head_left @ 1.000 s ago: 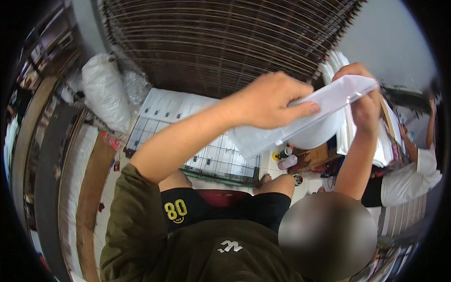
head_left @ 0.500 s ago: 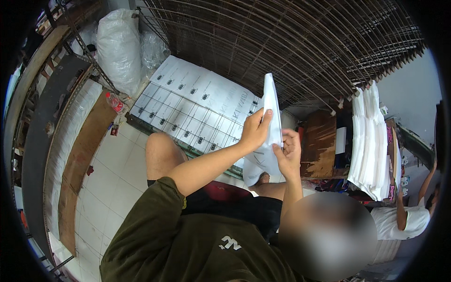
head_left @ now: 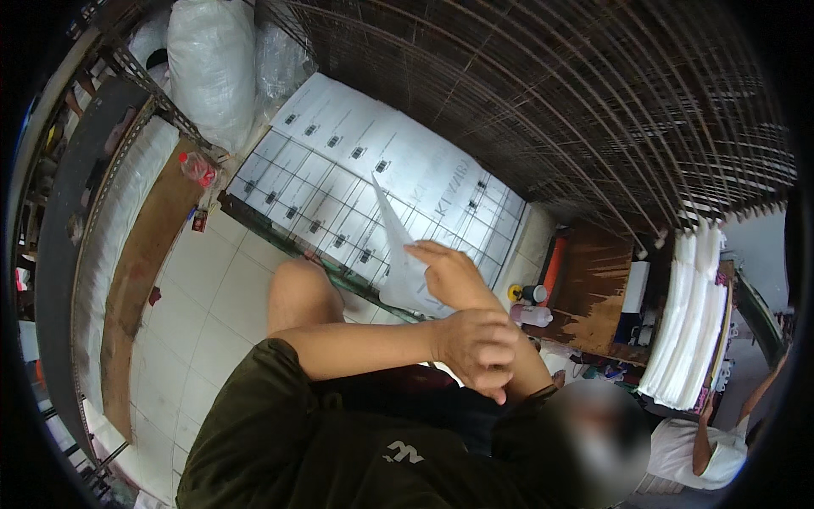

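Note:
My right hand (head_left: 454, 273) grips a white printed sheet (head_left: 402, 270), which stands up on edge over the rack. Its lower part is hidden behind my right hand and forearm. My left hand (head_left: 480, 349) is crossed over my right forearm close to the wrist, fingers curled in, with nothing visible in them. Beyond both hands, rows of white printed sheets (head_left: 373, 136) with dark lettering and small dark marks lie on a low wire rack (head_left: 280, 182) with a green frame.
Raised wire rack shelves (head_left: 543, 93) overhang the far side. A wooden cabinet (head_left: 593, 288) and hanging white sheets (head_left: 688, 314) stand right, past a bottle (head_left: 532, 316). Left are a plastic bottle (head_left: 198, 170), a stuffed sack (head_left: 212, 76) and a shelf (head_left: 127, 339). A person (head_left: 699, 450) reaches up at right.
The sheet has moved left and tilted away from upright. My left hand has let go of it and come down to my right forearm. My right hand has shifted left with the sheet.

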Available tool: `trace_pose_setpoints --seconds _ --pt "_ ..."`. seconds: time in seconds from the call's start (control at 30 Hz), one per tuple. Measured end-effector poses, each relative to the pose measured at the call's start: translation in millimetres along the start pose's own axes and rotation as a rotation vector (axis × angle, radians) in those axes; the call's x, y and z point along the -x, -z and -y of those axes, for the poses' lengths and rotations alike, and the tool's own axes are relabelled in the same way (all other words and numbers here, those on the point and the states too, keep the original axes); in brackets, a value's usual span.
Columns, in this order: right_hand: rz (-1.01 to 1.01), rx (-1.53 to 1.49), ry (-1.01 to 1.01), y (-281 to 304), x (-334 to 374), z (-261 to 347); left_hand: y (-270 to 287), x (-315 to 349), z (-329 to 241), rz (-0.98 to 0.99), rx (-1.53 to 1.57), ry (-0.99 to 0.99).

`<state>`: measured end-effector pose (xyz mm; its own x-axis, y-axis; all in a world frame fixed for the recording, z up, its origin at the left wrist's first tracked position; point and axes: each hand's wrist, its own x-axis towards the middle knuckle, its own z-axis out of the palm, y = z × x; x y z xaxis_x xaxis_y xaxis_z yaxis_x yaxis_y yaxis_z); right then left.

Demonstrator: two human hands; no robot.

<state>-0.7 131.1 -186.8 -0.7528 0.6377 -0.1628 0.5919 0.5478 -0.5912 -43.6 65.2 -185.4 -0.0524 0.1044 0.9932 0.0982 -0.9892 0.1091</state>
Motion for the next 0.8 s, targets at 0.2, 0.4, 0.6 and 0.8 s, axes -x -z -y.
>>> trace_pose_setpoints --seconds 0.2,0.4,0.6,0.8 --pt "-0.441 -0.441 -0.171 17 -8 -145 -5 53 22 0.107 0.004 0.039" --pt "-0.995 -1.049 -0.430 -68 17 -338 6 45 29 0.286 0.023 0.282" --pt "-1.185 -1.163 -0.725 -137 11 -476 8 54 55 0.369 0.036 0.385" --pt "-1.183 -1.255 -0.835 -171 -17 -506 5 59 66 0.402 0.083 0.482"
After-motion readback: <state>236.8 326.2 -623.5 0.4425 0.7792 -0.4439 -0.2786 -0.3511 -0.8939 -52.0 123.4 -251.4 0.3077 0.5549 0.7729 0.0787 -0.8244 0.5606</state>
